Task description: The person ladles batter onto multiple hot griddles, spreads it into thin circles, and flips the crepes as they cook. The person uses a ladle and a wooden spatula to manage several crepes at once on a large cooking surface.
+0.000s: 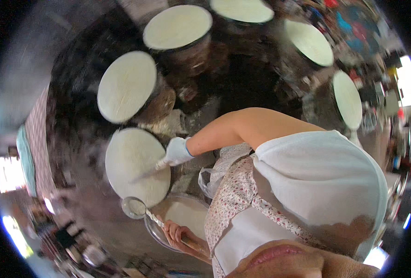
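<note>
My right hand, in a white glove, reaches over a round griddle whose top is covered with a pale white layer. It grips a thin flat tool like a scraper, blurred by motion, its far end at or just above the layer; I cannot tell if it touches. My bare left hand is closed round the pale handle of a ladle. The ladle's round cup is beside the griddle's near edge, over the rim of a wide basin that holds whitish liquid.
Several more round pans with white tops curve away in an arc, among them a left one, a far one and a right one. A clear plastic bag hangs by my apron. Blurred clutter lines the right side.
</note>
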`<state>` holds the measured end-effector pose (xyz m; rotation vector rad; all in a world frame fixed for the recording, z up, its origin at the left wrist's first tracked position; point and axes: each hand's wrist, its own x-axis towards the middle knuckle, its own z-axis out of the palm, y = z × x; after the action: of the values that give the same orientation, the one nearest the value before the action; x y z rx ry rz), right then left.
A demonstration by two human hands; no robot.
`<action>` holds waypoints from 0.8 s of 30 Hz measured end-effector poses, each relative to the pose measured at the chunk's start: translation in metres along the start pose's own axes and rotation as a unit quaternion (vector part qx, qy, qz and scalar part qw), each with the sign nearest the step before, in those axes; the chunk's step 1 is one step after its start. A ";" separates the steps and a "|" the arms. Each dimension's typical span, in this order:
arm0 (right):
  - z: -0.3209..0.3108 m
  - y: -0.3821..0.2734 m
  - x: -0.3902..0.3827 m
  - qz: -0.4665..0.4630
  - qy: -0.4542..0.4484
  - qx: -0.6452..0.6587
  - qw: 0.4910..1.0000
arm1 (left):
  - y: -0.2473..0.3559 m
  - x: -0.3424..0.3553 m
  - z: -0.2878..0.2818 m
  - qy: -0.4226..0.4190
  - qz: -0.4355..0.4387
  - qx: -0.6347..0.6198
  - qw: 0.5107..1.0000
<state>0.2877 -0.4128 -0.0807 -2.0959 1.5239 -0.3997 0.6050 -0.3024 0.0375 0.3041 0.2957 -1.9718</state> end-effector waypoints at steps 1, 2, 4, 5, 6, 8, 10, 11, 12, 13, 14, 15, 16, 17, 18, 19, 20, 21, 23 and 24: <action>-0.005 0.007 -0.025 -0.002 0.016 0.025 1.000 | -0.002 0.011 0.011 -0.007 -0.040 0.000 0.999; -0.005 0.012 -0.046 0.060 -0.003 0.046 0.997 | -0.008 0.022 0.022 -0.006 -0.068 0.004 0.998; -0.008 0.026 -0.096 0.079 -0.002 0.049 0.996 | -0.025 0.041 0.042 0.002 -0.111 0.022 0.994; -0.009 0.029 -0.128 0.048 0.021 0.027 0.998 | -0.031 0.049 0.052 0.012 -0.137 0.030 0.990; -0.013 0.036 -0.157 0.049 0.018 0.001 0.999 | -0.041 0.055 0.059 0.017 -0.153 0.037 0.987; -0.024 0.052 -0.222 0.097 0.019 -0.021 0.995 | -0.071 0.073 0.070 0.034 -0.200 0.051 0.978; -0.036 0.061 -0.278 0.225 0.016 -0.011 0.974 | -0.112 0.091 0.083 0.047 -0.238 0.075 0.967; -0.038 0.069 -0.305 0.313 0.008 -0.006 0.950 | -0.136 0.098 0.089 0.051 -0.253 0.080 0.963; -0.016 0.087 -0.332 0.395 0.059 0.040 0.916 | -0.158 0.099 0.090 0.037 -0.253 0.120 0.959; -0.014 0.097 -0.355 0.471 0.104 0.081 0.872 | -0.176 0.110 0.088 0.017 -0.295 0.111 0.949; -0.010 0.102 -0.386 0.491 0.198 0.079 0.845 | -0.193 0.125 0.084 -0.002 -0.336 0.101 0.936; -0.018 0.093 -0.418 0.507 0.285 0.080 0.809 | -0.212 0.132 0.080 -0.016 -0.372 0.092 0.924; 0.006 0.110 -0.450 0.526 0.333 0.079 0.778 | -0.243 0.132 0.082 -0.003 -0.405 0.057 0.912; 0.027 0.129 -0.475 0.538 0.378 0.071 0.750 | -0.268 0.132 0.085 0.009 -0.437 0.065 0.897; 0.023 0.131 -0.494 0.556 0.406 0.057 0.723 | -0.292 0.133 0.089 0.021 -0.466 0.068 0.882; 0.013 0.125 -0.514 0.574 0.434 0.048 0.693 | -0.317 0.132 0.092 0.036 -0.495 0.077 0.865; 0.005 0.126 -0.530 0.577 0.452 0.034 0.679 | -0.338 0.132 0.088 0.044 -0.497 0.087 0.862; -0.002 0.131 -0.547 0.579 0.469 0.021 0.666 | -0.359 0.131 0.085 0.051 -0.499 0.098 0.860; -0.011 0.155 -0.583 0.555 0.519 -0.049 0.648 | -0.398 0.131 0.075 0.058 -0.507 0.135 0.849; -0.019 0.166 -0.597 0.598 0.472 -0.084 0.642 | -0.417 0.128 0.074 0.069 -0.505 0.149 0.847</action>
<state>-0.0477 0.1067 -0.1217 -0.3722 3.1615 -0.8556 0.1670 -0.2692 0.0921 0.5693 0.2583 -3.0660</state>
